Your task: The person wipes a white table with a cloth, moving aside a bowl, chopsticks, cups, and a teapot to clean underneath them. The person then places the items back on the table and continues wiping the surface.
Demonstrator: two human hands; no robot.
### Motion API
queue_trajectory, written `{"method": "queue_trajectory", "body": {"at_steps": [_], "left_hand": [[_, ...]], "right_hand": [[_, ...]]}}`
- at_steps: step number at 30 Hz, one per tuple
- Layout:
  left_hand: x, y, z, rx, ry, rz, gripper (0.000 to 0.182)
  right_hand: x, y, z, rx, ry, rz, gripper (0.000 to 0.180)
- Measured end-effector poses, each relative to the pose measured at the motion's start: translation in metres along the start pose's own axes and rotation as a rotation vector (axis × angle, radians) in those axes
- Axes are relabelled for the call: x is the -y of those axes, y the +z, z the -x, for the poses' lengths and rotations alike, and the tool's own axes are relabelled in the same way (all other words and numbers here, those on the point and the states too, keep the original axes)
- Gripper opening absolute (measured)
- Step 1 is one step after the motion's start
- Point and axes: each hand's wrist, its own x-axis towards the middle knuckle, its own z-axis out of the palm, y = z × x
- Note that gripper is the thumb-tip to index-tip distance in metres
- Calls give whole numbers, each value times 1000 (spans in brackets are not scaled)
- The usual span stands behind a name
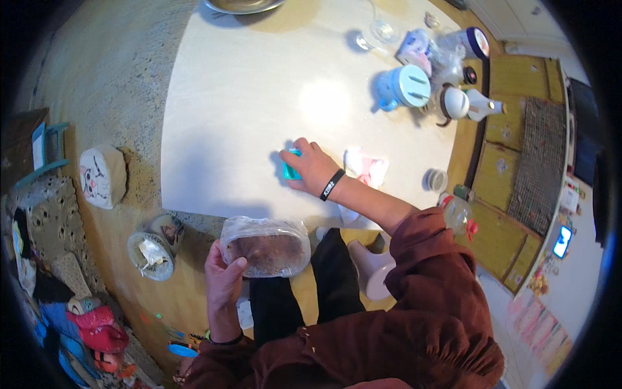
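Observation:
My left hand [224,274] grips the left end of an oval container wrapped in clear plastic film [268,253], with brown contents showing through. It is held above my lap, by the near edge of the white table [228,126]. Over the tabletop, my right hand [315,167] has its fingers and thumb around a small teal object [290,171]. My fingers partly cover that object, so its exact kind cannot be told. A pink and white packet [367,167] lies beside my right wrist.
A light blue lidded mug [403,86], a white-lidded pot [452,103] and a glass [381,31] stand at the far right. A metal bowl [243,5] sits at the back edge. A clear bottle [457,214] is near my right elbow; a waste bin [151,255] stands left.

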Motion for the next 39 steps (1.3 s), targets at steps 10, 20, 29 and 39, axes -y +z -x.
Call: {"method": "queue_trajectory", "body": {"at_steps": [10, 20, 29, 39], "left_hand": [[-4, 7, -2, 12, 11, -7, 46], [1, 9, -4, 24, -33, -26, 32], [5, -10, -3, -6, -17, -26, 36], [2, -8, -2, -27, -17, 6, 44]], "right_hand": [[-61, -36, 63, -338, 460, -1471, 26], [-111, -100, -66, -657, 110, -324, 45], [-136, -130, -183, -543, 242, 488, 61], [-94, -78, 40, -851, -41, 236, 25]]}}
